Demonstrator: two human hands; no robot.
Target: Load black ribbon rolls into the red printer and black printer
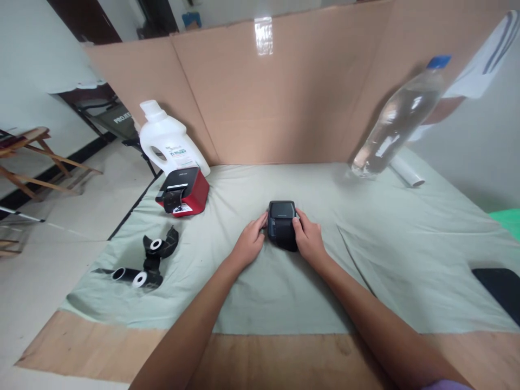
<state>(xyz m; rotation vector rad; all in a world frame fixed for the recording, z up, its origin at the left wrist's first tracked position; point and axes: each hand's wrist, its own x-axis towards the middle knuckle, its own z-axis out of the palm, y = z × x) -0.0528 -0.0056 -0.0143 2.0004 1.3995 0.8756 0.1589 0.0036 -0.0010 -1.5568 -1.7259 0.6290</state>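
Observation:
A small black label printer (pixel 281 211) rests on the cloth in the middle of the table. From its front hangs a dark strip or flap, whose kind I cannot make out. My left hand (pixel 251 238) presses against the printer's left side with its fingers together. On the opposite side, my right hand (pixel 309 235) grips the right edge, its thumb on the front. Both hands hold the printer between them. Further left stands a red and black label printer (pixel 195 192) with a black strip coming out of its front.
Rolls of black bags or tape (pixel 152 262) lie at the left. A white jug (pixel 173 138) and a water bottle (pixel 400 122) lean against the cardboard screen (pixel 276 114). A white tube (pixel 407 170) and black phone-like object (pixel 499 287) lie right. A person's sleeve (pixel 483 67) shows behind.

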